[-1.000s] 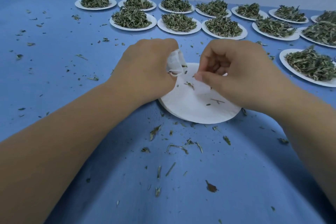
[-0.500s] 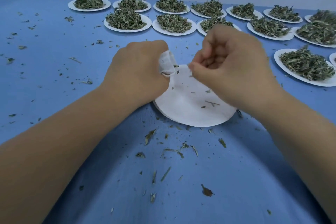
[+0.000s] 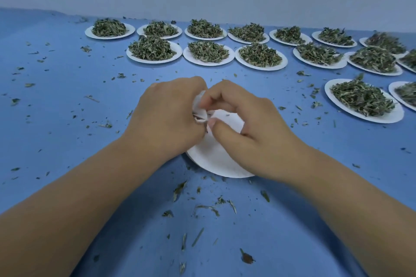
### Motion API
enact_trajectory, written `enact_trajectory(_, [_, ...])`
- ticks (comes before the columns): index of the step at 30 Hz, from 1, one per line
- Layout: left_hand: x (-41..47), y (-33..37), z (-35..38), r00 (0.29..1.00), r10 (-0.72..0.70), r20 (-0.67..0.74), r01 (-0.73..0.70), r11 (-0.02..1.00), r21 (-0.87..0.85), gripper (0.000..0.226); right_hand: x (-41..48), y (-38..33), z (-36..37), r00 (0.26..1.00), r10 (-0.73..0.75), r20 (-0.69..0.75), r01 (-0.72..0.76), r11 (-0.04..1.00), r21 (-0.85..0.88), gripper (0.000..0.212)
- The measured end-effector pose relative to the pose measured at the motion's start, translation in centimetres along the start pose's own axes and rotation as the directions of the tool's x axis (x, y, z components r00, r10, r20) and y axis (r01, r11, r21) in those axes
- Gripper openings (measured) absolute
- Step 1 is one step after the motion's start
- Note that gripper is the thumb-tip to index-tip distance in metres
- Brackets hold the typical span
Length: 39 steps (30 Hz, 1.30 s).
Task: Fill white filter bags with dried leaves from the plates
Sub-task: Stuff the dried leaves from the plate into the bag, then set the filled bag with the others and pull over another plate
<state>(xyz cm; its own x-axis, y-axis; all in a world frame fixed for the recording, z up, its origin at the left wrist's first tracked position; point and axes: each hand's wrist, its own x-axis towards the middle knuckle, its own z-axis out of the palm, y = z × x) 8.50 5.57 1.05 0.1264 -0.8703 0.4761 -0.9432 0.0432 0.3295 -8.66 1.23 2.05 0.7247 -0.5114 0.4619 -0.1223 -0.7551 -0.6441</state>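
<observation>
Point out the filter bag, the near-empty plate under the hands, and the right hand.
filter bag (image 3: 199,104): head view, exposed white fold.
near-empty plate (image 3: 216,162): head view, bare near part.
right hand (image 3: 249,123): head view, back of hand.

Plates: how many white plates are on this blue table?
16 plates. Seven heaped with leaves in the far row, six in the next, two near right, one bare under the hands. The right edge crops some; more may be hidden.

Matt blue cloth (image 3: 67,119) bears matt white paper plates (image 3: 216,164) of dry, crinkled leaves (image 3: 153,49).
</observation>
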Motion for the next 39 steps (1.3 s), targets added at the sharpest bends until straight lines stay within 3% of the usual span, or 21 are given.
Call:
enact_trajectory(2, [-0.1, 0.1, 0.0, 1.0, -0.003, 0.0, 0.003, 1.0, -0.02, 0.016, -0.3, -0.2, -0.1, 0.997, -0.045, 0.061, 0.047, 0.998, -0.033, 0.028])
enact_trajectory(7, [0.1, 0.5, -0.5, 0.997, 0.009, -0.072, -0.015, 0.996, -0.091, 0.02, -0.2, -0.5, -0.3, 0.986, -0.104, -0.128, 0.088, 0.988, -0.129, 0.021])
enact_trajectory(11, [0.2, 0.7, -0.5, 0.999, -0.005, -0.047, 0.001, 0.996, -0.093, 0.011, 0.0, -0.7, 0.3, 0.987, -0.154, 0.055, 0.162, 0.955, -0.25, 0.037])
enact_trajectory(13, [0.3, 0.4, -0.4, 0.997, -0.041, -0.071, 0.034, 0.994, -0.1, 0.004, -0.1, -0.9, 0.1, 0.991, -0.128, 0.031, 0.132, 0.974, -0.186, 0.042])
enact_trajectory(15, [0.3, 0.3, -0.6, 0.994, -0.039, -0.101, 0.028, 0.994, -0.105, 0.015, -0.1, -1.1, -0.1, 0.992, -0.125, -0.021, 0.12, 0.978, -0.17, 0.042])
enact_trajectory(19, [0.3, 0.9, -1.0, 0.998, -0.006, -0.055, 0.0, 0.995, -0.099, 0.013, 0.2, -1.3, -0.2, 0.984, -0.171, 0.057, 0.18, 0.952, -0.25, 0.049])
enact_trajectory(22, [0.3, 0.9, -0.8, 0.992, -0.077, -0.105, 0.052, 0.975, -0.218, 0.02, 0.5, -1.1, -0.8, 0.966, -0.22, -0.134, 0.208, 0.973, -0.1, 0.037])
enact_trajectory(25, [0.7, 0.4, -0.6, 0.974, -0.174, -0.142, 0.122, 0.94, -0.317, 0.032, 1.1, -0.8, -1.3, 0.937, -0.138, -0.32, 0.161, 0.986, 0.047, 0.033])
enact_trajectory(26, [0.9, 0.2, -0.6, 0.967, -0.203, -0.151, 0.141, 0.928, -0.346, 0.034, 1.6, -0.7, -1.3, 0.95, -0.07, -0.304, 0.096, 0.993, 0.071, 0.037])
enact_trajectory(28, [1.1, -0.2, -1.0, 0.952, -0.256, -0.167, 0.17, 0.896, -0.41, 0.034, 2.9, -0.4, -1.0, 0.986, 0.111, -0.122, -0.096, 0.988, 0.118, 0.05])
enact_trajectory(31, [1.4, -0.7, -1.8, 0.928, -0.321, -0.19, 0.187, 0.841, -0.508, 0.025, 4.9, 0.0, 0.6, 0.934, 0.277, 0.226, -0.323, 0.925, 0.199, 0.084])
enact_trajectory(34, [1.8, -1.6, -3.4, 0.857, -0.461, -0.229, 0.193, 0.699, -0.688, 0.018, 6.7, -0.6, 3.3, 0.92, 0.248, 0.302, -0.302, 0.942, 0.146, 0.109])
enact_trajectory(37, [1.9, -3.3, -5.4, 0.78, -0.606, -0.155, 0.181, 0.456, -0.871, 0.026, 9.0, -1.9, 5.8, 0.951, 0.177, 0.255, -0.197, 0.979, 0.055, 0.1])
enact_trajectory(39, [1.5, -5.1, -6.8, 0.749, -0.642, -0.163, 0.164, 0.419, -0.893, 0.032, 10.6, -2.9, 7.2, 0.966, 0.117, 0.23, -0.12, 0.993, 0.001, 0.085])
